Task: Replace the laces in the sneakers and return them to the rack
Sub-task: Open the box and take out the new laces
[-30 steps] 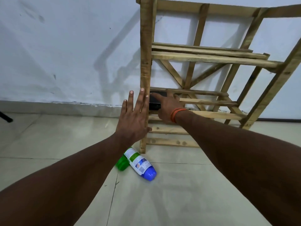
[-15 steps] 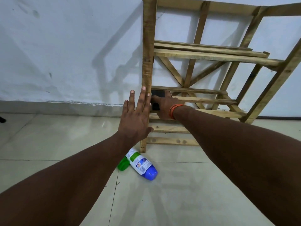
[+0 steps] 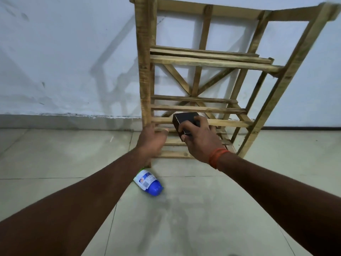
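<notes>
The rack (image 3: pixel 145 71) stands on the floor (image 3: pixel 184 218) by the white wall (image 3: pixel 64 52). No sneakers or laces show on it. Next to its left post is the left hand (image 3: pixel 153 141). It is blurry, so I cannot tell if its fingers hold the post. A bottle (image 3: pixel 148 182) with a blue cap lies under that arm. Further right, the right hand (image 3: pixel 199 139) grips a small black box (image 3: pixel 184 119) just in front of the low shelf bars. This hand is nearer the shelf.
</notes>
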